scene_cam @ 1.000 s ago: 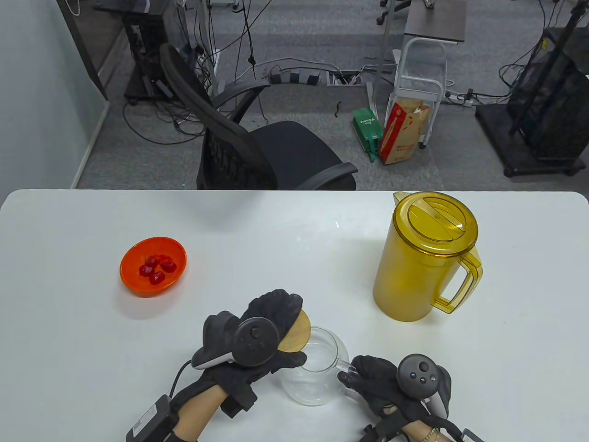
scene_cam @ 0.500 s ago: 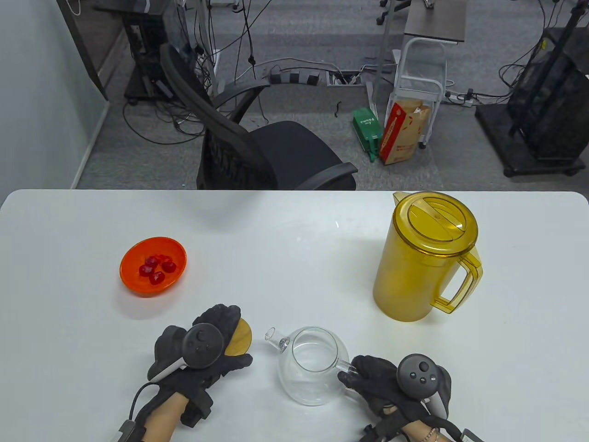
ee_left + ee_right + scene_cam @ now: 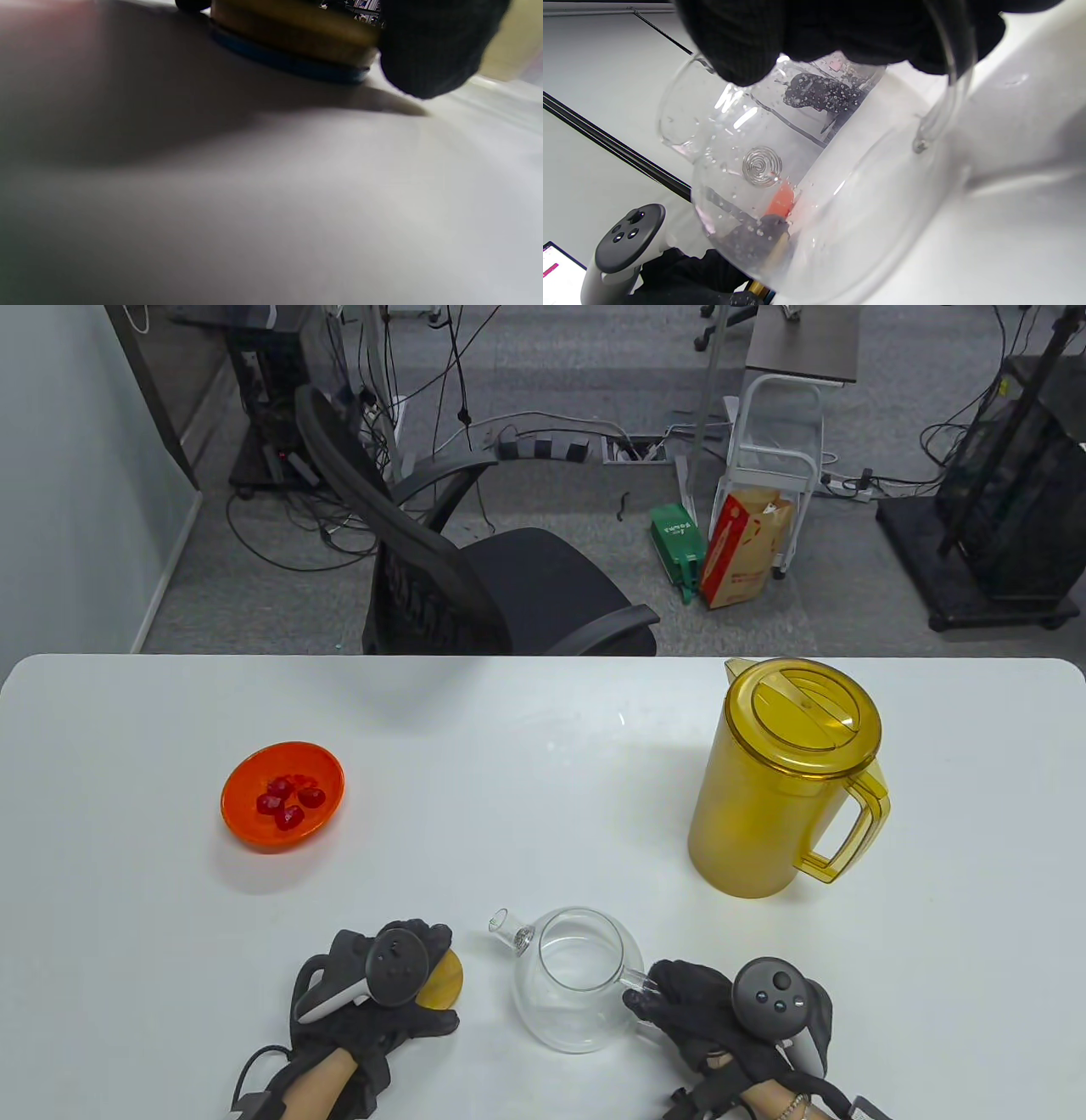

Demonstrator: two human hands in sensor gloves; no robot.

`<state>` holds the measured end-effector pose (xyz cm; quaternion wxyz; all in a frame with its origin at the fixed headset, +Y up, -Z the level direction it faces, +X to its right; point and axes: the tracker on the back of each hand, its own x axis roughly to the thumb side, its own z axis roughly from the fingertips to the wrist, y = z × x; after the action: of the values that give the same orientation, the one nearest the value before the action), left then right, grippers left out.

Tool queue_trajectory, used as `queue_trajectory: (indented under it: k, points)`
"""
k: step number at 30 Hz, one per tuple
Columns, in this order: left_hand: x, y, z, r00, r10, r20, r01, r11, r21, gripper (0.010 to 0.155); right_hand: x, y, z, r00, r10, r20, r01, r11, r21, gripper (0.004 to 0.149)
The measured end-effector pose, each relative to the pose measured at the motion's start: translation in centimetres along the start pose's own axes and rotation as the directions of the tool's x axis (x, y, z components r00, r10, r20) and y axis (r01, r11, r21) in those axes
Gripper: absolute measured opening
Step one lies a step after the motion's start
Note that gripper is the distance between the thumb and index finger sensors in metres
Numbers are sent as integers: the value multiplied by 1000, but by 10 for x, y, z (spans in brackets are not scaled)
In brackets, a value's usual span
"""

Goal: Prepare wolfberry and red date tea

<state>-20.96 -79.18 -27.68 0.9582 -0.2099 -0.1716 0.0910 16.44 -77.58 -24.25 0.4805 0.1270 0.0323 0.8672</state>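
Observation:
A clear glass teapot (image 3: 577,984) stands uncovered near the table's front edge, with its spout (image 3: 501,925) pointing back-left. My right hand (image 3: 649,997) grips its glass handle (image 3: 635,980). In the right wrist view my fingers (image 3: 840,29) wrap the handle (image 3: 946,84) above the teapot (image 3: 818,190). My left hand (image 3: 437,982) holds the round wooden lid (image 3: 452,976) low at the table, left of the teapot. The left wrist view shows the lid (image 3: 292,38) with its blue seal, and a fingertip (image 3: 428,51) beside it. An orange bowl (image 3: 246,823) holds red pieces (image 3: 288,799).
A tall yellow lidded pitcher (image 3: 785,789) stands at the right, handle toward the front right. The white table (image 3: 543,729) ends at its back edge by a black office chair (image 3: 475,585).
My left hand has carried the wooden lid off the teapot, left and down to the table near the front edge. My right hand has stayed on the handle.

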Motion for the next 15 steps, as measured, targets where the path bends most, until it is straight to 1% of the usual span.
queue_trajectory:
  k: [4, 7, 10, 12, 13, 14, 15]
  points:
    - [-1, -2, -2, 999, 43, -2, -43, 997, -66, 95, 0, 0, 0, 1000, 2, -3, -2, 1000, -1, 38]
    - [-2, 1, -1, 998, 69, 2, -69, 995, -69, 97, 0, 0, 0, 1000, 3, -5, -3, 1000, -2, 38]
    - [-4, 12, 2, 996, 87, -3, -88, 996, -16, 97, 1, -1, 0, 1000, 4, -12, -4, 1000, 6, 39]
    - [-6, 24, 6, 995, 99, -15, -99, 995, 13, 95, 3, -4, 0, 999, 18, -41, -15, 998, 67, 41]
    - [-8, 31, 8, 995, 99, -33, -98, 995, 38, 92, 5, -7, 0, 998, 33, -60, -26, 993, 115, 43]
    - [-11, 39, 11, 993, 98, -60, -93, 992, 81, 89, 7, -10, 1, 997, 41, -67, -30, 989, 146, 47]
    - [-13, 45, 12, 991, 100, -83, -90, 989, 117, 85, 10, -13, 2, 997, 49, -67, -37, 985, 167, 59]
